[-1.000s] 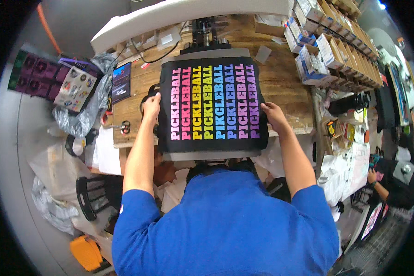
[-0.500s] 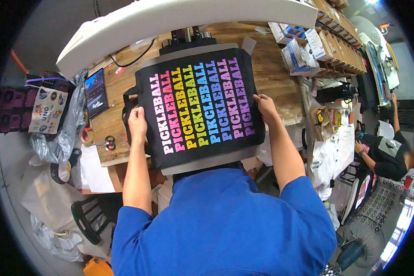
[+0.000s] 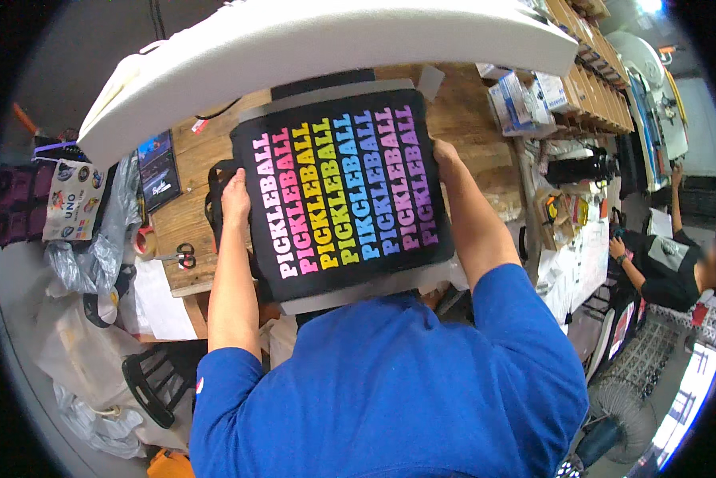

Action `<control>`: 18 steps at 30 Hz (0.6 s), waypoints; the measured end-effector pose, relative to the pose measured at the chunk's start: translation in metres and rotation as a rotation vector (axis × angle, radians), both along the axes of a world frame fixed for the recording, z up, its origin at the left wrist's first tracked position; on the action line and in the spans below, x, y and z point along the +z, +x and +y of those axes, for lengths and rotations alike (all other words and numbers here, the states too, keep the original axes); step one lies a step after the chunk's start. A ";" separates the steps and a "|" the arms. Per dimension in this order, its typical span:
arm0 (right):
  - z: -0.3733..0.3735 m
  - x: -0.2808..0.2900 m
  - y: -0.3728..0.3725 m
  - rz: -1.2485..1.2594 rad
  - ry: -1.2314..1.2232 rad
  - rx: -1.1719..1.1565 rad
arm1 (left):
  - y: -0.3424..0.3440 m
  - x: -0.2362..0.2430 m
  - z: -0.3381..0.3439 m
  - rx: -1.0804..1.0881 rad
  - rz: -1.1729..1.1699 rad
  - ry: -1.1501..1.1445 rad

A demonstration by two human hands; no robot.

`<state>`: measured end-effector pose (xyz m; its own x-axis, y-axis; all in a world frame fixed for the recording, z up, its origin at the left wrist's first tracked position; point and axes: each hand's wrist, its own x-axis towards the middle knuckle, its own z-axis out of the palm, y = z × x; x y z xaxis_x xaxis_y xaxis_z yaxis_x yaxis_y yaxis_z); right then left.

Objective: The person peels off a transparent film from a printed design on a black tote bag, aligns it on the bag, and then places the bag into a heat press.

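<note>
A black tote bag (image 3: 266, 199) lies spread over a grey flat board (image 3: 374, 288), whose far and near edges stick out past the cloth. Columns of block lettering cover the bag in pink, red, yellow, green, blue and purple. My left hand (image 3: 235, 197) is closed on the bag's left edge, beside its black handle strap (image 3: 215, 191). At the upper right edge my right hand (image 3: 447, 159) pinches the bag's side; some of its fingers are hidden.
A white padded arch (image 3: 326, 52) spans the far side above the wooden table (image 3: 477, 167). To the left lie a tablet (image 3: 159, 171), tape roll (image 3: 144, 241) and scissors (image 3: 184, 256). Boxes (image 3: 521, 103) stand far right. Another person (image 3: 665, 263) works at right.
My right hand has slid a little up along the bag's right edge, and my left hand has moved slightly up. The view has shifted, with the white arch now covering more of the far table.
</note>
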<state>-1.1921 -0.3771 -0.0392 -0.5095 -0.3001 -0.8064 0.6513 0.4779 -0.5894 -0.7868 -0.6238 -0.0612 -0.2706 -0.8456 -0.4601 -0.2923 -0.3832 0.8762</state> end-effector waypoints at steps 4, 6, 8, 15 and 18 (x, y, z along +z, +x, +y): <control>0.004 0.008 -0.040 0.038 -0.100 0.019 | -0.018 0.021 -0.006 -0.019 -0.049 0.030; -0.020 0.038 -0.042 0.073 -0.142 -0.026 | -0.045 0.073 -0.001 0.077 -0.012 0.223; -0.044 0.037 -0.048 0.370 -0.072 0.054 | -0.038 0.040 -0.015 0.096 -0.136 0.089; -0.053 -0.007 -0.055 0.370 -0.109 0.004 | -0.033 0.004 -0.013 0.027 -0.004 -0.018; -0.069 -0.002 -0.051 0.038 -0.200 -0.065 | -0.008 -0.035 -0.032 0.038 -0.095 0.036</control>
<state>-1.2427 -0.4462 -0.0409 -0.5620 -0.4178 -0.7139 0.6526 0.3063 -0.6930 -0.7944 -0.6559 -0.0958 -0.1926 -0.8368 -0.5124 -0.3586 -0.4261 0.8306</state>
